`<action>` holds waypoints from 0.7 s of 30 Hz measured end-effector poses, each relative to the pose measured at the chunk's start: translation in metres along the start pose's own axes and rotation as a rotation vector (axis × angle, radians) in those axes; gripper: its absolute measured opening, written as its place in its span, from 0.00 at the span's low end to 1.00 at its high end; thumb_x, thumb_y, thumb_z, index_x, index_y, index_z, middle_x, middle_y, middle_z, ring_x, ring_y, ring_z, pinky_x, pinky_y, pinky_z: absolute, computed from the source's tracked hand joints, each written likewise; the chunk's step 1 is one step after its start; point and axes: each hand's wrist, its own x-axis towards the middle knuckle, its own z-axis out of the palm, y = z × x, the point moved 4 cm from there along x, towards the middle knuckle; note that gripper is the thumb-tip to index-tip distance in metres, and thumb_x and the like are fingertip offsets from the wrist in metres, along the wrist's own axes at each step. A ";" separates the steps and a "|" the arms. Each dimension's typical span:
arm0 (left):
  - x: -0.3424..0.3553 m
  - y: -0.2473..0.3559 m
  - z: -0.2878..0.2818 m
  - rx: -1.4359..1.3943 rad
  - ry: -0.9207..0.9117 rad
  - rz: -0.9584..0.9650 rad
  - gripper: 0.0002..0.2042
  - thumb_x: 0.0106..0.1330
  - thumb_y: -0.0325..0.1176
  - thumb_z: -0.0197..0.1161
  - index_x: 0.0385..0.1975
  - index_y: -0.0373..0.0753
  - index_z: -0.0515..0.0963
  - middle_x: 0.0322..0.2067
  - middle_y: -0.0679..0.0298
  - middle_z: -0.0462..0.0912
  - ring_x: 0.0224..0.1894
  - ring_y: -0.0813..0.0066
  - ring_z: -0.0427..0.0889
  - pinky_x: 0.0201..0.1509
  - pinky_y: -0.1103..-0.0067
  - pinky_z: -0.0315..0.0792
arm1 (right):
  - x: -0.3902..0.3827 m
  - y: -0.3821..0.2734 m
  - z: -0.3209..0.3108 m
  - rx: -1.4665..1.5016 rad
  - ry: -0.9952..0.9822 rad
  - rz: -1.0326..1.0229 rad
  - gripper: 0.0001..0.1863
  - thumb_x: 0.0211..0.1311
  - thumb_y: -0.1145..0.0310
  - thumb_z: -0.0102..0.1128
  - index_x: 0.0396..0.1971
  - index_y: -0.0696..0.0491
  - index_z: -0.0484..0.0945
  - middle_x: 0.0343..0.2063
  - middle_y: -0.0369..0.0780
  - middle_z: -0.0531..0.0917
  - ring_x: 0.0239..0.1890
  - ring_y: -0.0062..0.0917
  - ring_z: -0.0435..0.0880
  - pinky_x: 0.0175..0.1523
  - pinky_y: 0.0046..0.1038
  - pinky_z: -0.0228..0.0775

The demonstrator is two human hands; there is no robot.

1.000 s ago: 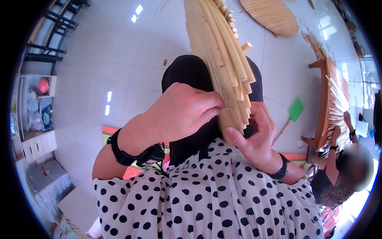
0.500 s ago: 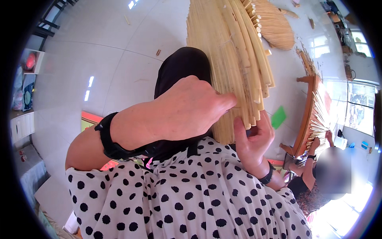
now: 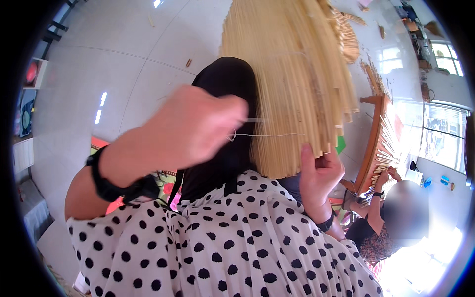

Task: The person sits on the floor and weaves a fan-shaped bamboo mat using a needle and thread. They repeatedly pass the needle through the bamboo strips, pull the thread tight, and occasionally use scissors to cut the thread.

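A mat of straw-coloured stalks (image 3: 282, 94), laid side by side, leans over my black-clothed knee (image 3: 225, 79). Its near end is gripped by my right hand (image 3: 322, 175), thumb on top and the other fingers partly hidden behind. Left of the mat, my left hand (image 3: 190, 123) is raised over the knee, closed and blurred by motion. A white thread (image 3: 269, 134) runs taut from the stalks to a small loop just under that hand. Beside its fingertips shows a thin pale streak, too smeared to name.
To the right, a co-worker's hands (image 3: 388, 174) handle thin sticks on a wooden frame (image 3: 376, 138). Another stalk mat (image 3: 350, 42) lies on the tiled floor (image 3: 118, 64) at the far right. A green piece (image 3: 340, 144) shows behind my mat's edge.
My left hand has come off the stalks and moved left, with thread now stretched between it and the mat. The mat shows more of its flat face. My right hand still grips its end.
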 end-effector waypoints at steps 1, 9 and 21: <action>-0.011 -0.010 -0.011 0.011 0.006 -0.090 0.02 0.63 0.22 0.58 0.31 0.38 0.77 0.14 0.64 0.70 0.13 0.71 0.69 0.20 0.79 0.61 | 0.002 0.005 -0.004 -0.002 0.034 -0.005 0.12 0.58 0.77 0.66 0.41 0.64 0.79 0.32 0.35 0.81 0.31 0.12 0.78 0.32 0.17 0.72; -0.018 0.006 0.000 -0.291 0.200 -0.198 0.02 0.63 0.20 0.59 0.31 0.34 0.77 0.16 0.65 0.72 0.16 0.79 0.70 0.22 0.83 0.61 | 0.004 0.008 -0.008 0.126 -0.012 -0.021 0.13 0.59 0.78 0.65 0.43 0.64 0.79 0.35 0.34 0.79 0.33 0.11 0.77 0.34 0.16 0.72; 0.019 0.019 0.076 -0.314 0.207 -0.104 0.02 0.61 0.21 0.62 0.30 0.35 0.77 0.20 0.59 0.79 0.19 0.63 0.79 0.23 0.78 0.70 | 0.000 0.016 -0.016 0.088 -0.037 0.022 0.14 0.58 0.77 0.65 0.44 0.64 0.79 0.38 0.35 0.79 0.35 0.13 0.76 0.36 0.17 0.71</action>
